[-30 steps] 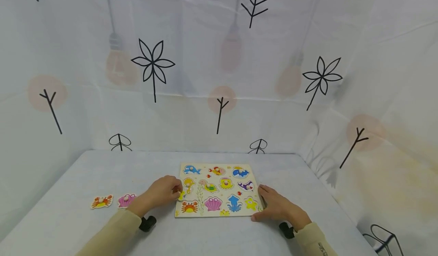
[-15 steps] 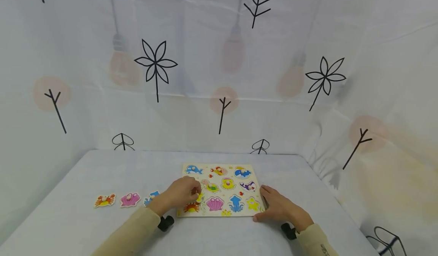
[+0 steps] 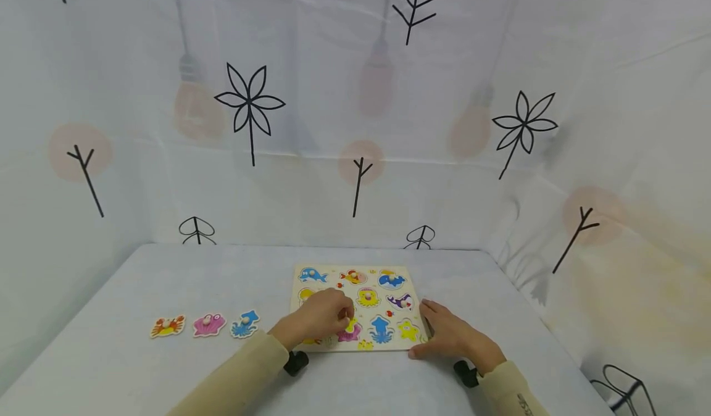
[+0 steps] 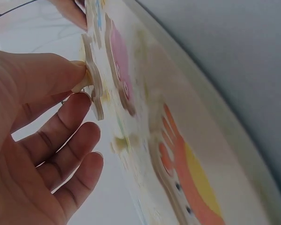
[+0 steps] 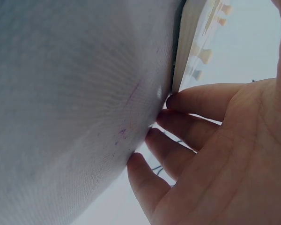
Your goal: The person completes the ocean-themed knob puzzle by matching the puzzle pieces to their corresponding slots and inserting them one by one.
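Observation:
My left hand (image 3: 322, 314) is over the lower middle of a wooden sea-animal puzzle board (image 3: 371, 280). Thumb and index finger pinch the knob of a yellow puzzle piece (image 3: 350, 325), mostly hidden by the hand in the head view. In the left wrist view this piece (image 4: 94, 79) stands apart from the board, near the printed pink shell (image 4: 120, 61). The right hand (image 3: 452, 332) rests at the board's right edge. Its fingers are extended and touch the tablecloth beside the board edge (image 5: 187, 51) in the right wrist view.
Left of the board lie a crab piece (image 3: 167, 326), a pink shell piece (image 3: 209, 325) and a blue squid piece (image 3: 245, 324) in a row. Several knobbed pieces sit in the board, among them a yellow octopus (image 3: 368, 297). White printed cloth (image 3: 311, 206) hangs behind the table.
My left hand has moved right across the board with the yellow puzzle piece, uncovering the blue squid piece on the table. The right hand has stayed at the board's right edge.

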### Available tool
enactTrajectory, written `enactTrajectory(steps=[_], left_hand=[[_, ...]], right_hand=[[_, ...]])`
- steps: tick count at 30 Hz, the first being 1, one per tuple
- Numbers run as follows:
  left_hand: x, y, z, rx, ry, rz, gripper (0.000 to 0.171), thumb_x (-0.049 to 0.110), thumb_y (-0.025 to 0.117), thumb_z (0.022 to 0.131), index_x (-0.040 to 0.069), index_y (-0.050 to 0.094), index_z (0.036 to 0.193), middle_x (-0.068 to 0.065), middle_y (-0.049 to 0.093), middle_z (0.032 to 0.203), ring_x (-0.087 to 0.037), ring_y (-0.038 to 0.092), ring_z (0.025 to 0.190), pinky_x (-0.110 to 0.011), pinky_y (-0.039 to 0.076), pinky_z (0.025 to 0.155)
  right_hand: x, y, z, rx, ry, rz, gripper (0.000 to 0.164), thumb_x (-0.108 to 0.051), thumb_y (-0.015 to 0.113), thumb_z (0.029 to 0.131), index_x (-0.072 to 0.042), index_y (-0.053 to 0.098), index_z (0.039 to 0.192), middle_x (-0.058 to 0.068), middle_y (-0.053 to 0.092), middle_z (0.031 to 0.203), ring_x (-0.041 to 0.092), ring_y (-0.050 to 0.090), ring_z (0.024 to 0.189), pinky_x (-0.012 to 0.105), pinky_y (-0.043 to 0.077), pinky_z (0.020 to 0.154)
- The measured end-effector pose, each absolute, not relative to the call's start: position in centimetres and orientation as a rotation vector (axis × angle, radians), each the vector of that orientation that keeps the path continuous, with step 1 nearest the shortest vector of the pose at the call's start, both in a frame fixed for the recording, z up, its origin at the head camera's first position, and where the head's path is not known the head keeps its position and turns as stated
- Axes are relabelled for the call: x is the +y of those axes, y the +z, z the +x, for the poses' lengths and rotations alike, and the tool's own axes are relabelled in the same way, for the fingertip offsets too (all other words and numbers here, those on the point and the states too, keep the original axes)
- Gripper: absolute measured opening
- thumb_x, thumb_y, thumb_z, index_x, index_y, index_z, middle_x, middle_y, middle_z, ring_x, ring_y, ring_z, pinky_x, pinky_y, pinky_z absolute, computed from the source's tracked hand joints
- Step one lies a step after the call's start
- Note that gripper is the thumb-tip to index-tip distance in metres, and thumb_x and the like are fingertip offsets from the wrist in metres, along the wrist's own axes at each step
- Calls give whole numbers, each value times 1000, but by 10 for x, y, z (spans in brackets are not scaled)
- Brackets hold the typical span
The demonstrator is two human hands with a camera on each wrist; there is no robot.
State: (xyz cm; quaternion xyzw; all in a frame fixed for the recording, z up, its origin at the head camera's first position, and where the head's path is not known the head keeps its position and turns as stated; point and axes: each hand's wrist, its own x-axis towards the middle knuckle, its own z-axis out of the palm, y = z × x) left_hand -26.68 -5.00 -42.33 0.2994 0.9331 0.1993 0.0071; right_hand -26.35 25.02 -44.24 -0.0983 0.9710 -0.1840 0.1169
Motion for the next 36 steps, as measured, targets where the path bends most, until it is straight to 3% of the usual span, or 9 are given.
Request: enactTrajectory(steps=[24, 36], left_hand=[[20, -425, -272, 2852, 574, 1098, 6, 16, 67, 87, 21, 69, 86, 13, 53, 74, -6, 47, 71, -21, 40, 67], [44, -430, -275, 2836, 541, 987, 7, 20, 67, 87, 23, 65, 81, 13, 53, 74, -7, 47, 73, -23, 40, 71]], right_hand=[[251, -441, -264, 2846, -544, -310, 117, -64, 81, 57, -3, 35, 146, 17, 29, 151, 38, 27, 138, 56, 25, 107], [252, -440, -263, 2845, -544, -350, 116, -63, 80, 58, -2, 35, 146, 17, 28, 152, 37, 27, 138, 54, 25, 107]])
